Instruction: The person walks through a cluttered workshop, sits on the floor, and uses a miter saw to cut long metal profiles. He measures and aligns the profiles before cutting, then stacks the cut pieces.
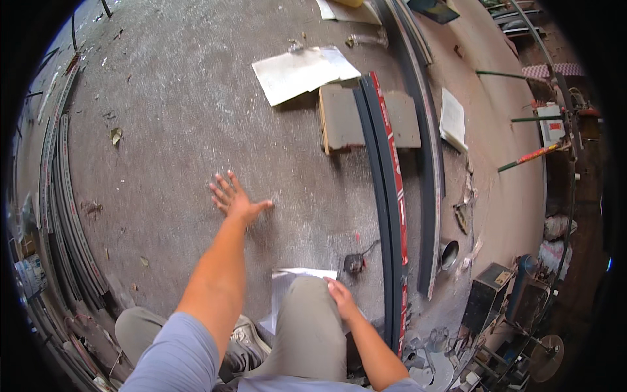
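My left hand reaches out low over the grey floor, palm down, with the fingers spread and nothing in it. Whether it touches the floor I cannot tell. My right hand rests against the side of my bent knee, its fingers laid on the trouser cloth and holding nothing that shows. Under that knee a white sheet lies partly hidden by my leg. Just right of it sits a small black object with a cord. Beyond that runs a long dark profile bar with a red printed strip.
A grey block supports the far part of the profile bar. White papers lie beside it. Another long dark bar runs further right, near a metal tube. Stacked profiles line the left; tools and a dark box crowd the right.
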`<state>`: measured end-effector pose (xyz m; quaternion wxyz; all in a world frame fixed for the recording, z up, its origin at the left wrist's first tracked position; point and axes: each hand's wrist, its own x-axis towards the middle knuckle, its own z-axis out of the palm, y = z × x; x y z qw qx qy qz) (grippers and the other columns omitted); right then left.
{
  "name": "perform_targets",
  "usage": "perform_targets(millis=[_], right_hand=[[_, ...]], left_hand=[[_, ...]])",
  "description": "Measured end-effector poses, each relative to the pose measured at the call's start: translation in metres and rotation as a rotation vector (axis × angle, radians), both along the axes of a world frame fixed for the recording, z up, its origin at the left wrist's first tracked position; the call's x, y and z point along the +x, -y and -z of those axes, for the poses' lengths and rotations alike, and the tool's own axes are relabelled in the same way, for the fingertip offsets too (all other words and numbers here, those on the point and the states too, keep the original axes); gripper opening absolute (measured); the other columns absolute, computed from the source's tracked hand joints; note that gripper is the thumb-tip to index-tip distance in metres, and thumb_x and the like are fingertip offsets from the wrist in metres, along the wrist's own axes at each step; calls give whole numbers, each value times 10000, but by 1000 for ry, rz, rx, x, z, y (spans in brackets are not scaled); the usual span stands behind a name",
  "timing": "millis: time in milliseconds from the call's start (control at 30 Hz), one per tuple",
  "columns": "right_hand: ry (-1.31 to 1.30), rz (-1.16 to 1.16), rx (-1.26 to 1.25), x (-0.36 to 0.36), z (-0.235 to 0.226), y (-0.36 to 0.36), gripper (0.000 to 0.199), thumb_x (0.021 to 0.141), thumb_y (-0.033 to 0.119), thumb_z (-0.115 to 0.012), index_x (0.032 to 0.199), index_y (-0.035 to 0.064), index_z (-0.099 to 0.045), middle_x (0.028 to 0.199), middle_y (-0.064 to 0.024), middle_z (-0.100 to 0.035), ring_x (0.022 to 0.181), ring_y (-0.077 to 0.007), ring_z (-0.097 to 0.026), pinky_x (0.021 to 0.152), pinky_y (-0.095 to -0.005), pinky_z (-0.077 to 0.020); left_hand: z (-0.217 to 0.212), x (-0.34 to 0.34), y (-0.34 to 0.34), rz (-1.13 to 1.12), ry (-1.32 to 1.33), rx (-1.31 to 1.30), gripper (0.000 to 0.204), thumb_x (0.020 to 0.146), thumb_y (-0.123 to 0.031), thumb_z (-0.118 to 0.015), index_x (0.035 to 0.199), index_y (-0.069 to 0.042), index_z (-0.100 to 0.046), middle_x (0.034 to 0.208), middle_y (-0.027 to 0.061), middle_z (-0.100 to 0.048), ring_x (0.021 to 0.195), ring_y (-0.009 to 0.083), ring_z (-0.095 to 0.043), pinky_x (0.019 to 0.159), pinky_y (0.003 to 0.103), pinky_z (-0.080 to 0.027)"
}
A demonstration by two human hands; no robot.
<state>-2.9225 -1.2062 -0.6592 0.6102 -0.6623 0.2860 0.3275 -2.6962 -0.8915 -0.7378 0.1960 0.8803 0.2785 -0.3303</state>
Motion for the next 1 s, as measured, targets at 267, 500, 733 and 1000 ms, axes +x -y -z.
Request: perform_targets(millis=[267, 500, 733, 1000], right_hand=[[-290, 449, 628, -82, -42, 87, 662, 1035, 533, -458, 1206, -69, -677, 1280, -255, -671, 1223, -384, -622, 1083, -478, -475], [-192, 845, 810, -233, -99, 76, 837, 1057, 655, -285, 1258, -72, -648, 1217, -295, -682, 1206, -423, -624, 1123, -493, -439], [-200, 713, 961, -306, -100, 122, 916, 1045, 694, -223, 1281, -92, -630, 1167, -320, -688, 1153, -440, -646, 1143, -511, -414], [-75, 444, 1088, -353, -72, 151, 947, 1039, 700, -187, 1325, -106, -594, 1056, -307, -718, 1154, -437, -654, 1113, -534, -430]], left_hand=[[44, -12, -6, 43, 181, 117, 1624, 578, -808, -838, 1630, -132, 198, 1686, 256, 216, 1532, 515, 214, 1220, 690, 34], [52, -4, -9, 162, 266, 293, 1459, 630, -809, -801, 1634, -75, -37, 1657, 306, -69, 1533, 506, -78, 1218, 625, -182], [65, 32, -69, 434, 213, 154, 993, 759, -707, -753, 1468, -65, -487, 1411, 223, -539, 1344, 366, -500, 1097, 464, -426], [26, 103, -150, 669, 271, 713, 702, 967, -582, -430, 1345, -39, -664, 1453, 247, -565, 1399, 402, -510, 1154, 480, -404]])
